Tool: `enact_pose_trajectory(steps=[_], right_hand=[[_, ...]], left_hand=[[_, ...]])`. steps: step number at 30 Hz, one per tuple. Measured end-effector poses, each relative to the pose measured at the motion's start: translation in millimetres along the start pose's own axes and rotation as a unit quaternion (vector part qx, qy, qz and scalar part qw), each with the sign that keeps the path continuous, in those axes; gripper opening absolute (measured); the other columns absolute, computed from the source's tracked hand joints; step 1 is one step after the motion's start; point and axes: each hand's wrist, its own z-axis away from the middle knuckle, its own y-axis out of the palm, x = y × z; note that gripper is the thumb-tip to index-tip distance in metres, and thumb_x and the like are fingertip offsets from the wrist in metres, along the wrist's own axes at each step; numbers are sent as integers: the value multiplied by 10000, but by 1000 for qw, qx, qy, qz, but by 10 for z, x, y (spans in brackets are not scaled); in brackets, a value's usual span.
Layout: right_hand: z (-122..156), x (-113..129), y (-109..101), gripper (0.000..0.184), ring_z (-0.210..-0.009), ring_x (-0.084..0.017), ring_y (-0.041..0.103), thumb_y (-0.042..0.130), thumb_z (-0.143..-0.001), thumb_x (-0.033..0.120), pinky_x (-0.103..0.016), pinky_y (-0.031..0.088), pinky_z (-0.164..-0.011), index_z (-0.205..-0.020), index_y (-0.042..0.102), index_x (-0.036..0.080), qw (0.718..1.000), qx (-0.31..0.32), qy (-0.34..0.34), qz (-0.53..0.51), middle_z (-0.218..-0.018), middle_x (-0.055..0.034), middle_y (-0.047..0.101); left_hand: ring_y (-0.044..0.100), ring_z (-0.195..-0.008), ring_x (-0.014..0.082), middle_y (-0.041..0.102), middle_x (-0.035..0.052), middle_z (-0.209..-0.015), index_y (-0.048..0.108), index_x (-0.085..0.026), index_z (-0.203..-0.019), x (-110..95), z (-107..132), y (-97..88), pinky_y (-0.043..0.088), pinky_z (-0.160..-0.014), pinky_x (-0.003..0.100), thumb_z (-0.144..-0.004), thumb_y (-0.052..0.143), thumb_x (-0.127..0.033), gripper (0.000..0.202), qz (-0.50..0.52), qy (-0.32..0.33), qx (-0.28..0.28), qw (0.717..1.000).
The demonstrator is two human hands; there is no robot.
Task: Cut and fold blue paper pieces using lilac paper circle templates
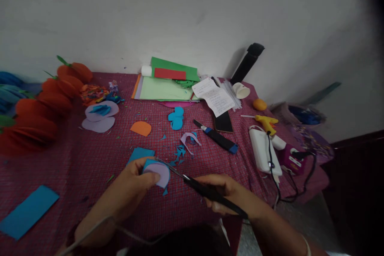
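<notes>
Utility knife (pixel 220 139) behind the scissors (pixel 200 188), glue gun (pixel 267 121) farther right

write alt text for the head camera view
A left hand pinches a rounded lilac paper-like piece over a blue one while the right hand holds black-handled metal scissors at their edge, above a maroon checked tablecloth.

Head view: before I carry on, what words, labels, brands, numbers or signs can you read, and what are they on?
None reads clearly.
White paper sheet: lines of writing, too small and blurred to quote.
Purple power socket box: a small yellowish mark, too blurred to tell whether it is lettering.
Scissors and lilac piece: no lettering can be made out.
</notes>
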Motion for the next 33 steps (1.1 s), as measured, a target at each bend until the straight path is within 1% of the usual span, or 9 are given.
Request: enact_pose_trajectory(steps=[4, 8, 13, 16, 18, 21, 24, 29, 33], right_hand=[[8, 23, -1, 581, -631, -82, 414, 787, -680, 308, -196, 340, -546, -1237, 626, 262, 1000, -4, -2, -2, -721, 26, 507], [17, -5, -8, 601, -595, -74, 390, 783, -678, 309, -197, 358, -538, -1252, 615, 251, 1000, -7, 8, 10, -698, 36, 492], [24, -13, -46, 561, -704, -97, 523, 760, -704, 274, -228, 447, -662, -1246, 617, 259, 999, -8, 18, 39, -845, 8, 608], [0, 28, -99, 542, -893, -157, 594, 716, -749, 246, -306, 478, -816, -1274, 586, 269, 990, -49, 3, 133, -1032, -31, 650], [-30, 54, -128, 513, -986, -191, 591, 648, -792, 197, -370, 461, -896, -1293, 563, 265, 954, -110, -28, 277, -1113, -58, 641], [-83, 67, -133, 509, -986, -207, 589, 572, -816, 138, -400, 464, -896, -1313, 534, 238, 860, -163, -55, 480, -1096, -83, 630], [-128, 62, -92, 446, -947, -208, 582, 567, -834, 144, -379, 479, -860, -1277, 553, 192, 798, -169, -63, 576, -1047, -93, 615], [-149, 69, -25, 405, -929, -209, 554, 534, -883, 154, -375, 476, -858, -1288, 532, 158, 745, -160, -58, 645, -1021, -99, 598], [-118, 91, -16, 381, -948, -229, 543, 521, -899, 173, -401, 472, -864, -1277, 542, 138, 721, -155, -54, 673, -1024, -113, 600]], left_hand=[[508, -517, 104, 601, -26, -536, 647, -162, -567, -10, -5, 7, 412, -557, 231, -499, 683, -171, 78, -10, -15, 8, 1000], [496, -508, 97, 590, -33, -523, 648, -161, -555, -26, 1, 27, 407, -556, 227, -482, 672, -155, 77, -24, -20, -17, 999], [502, -514, 103, 591, -25, -539, 651, -161, -575, -6, -16, -7, 408, -554, 227, -497, 673, -161, 81, -20, -33, 9, 999], [517, -527, 113, 605, -15, -570, 666, -169, -605, 6, -23, -44, 414, -554, 231, -535, 676, -176, 71, -60, -17, -5, 998], [545, -556, 134, 633, 2, -614, 696, -185, -661, 4, -12, -54, 426, -562, 243, -598, 685, -216, 71, -130, 23, 3, 991], [615, -683, 192, 690, 37, -737, 735, -231, -735, -3, 22, -45, 475, -641, 286, -701, 674, -272, 81, -275, 137, 19, 951], [655, -820, 225, 723, 40, -873, 753, -288, -790, 6, 47, -51, 502, -759, 326, -762, 641, -241, 124, -368, 273, 14, 889], [677, -826, 224, 748, 21, -892, 743, -333, -933, 15, 56, -115, 513, -783, 343, -756, 620, -130, 297, -430, 438, 34, 789], [683, -855, 237, 756, 17, -953, 700, -344, -1082, 42, 73, -174, 507, -831, 373, -738, 595, -74, 450, -466, 511, 45, 721]])
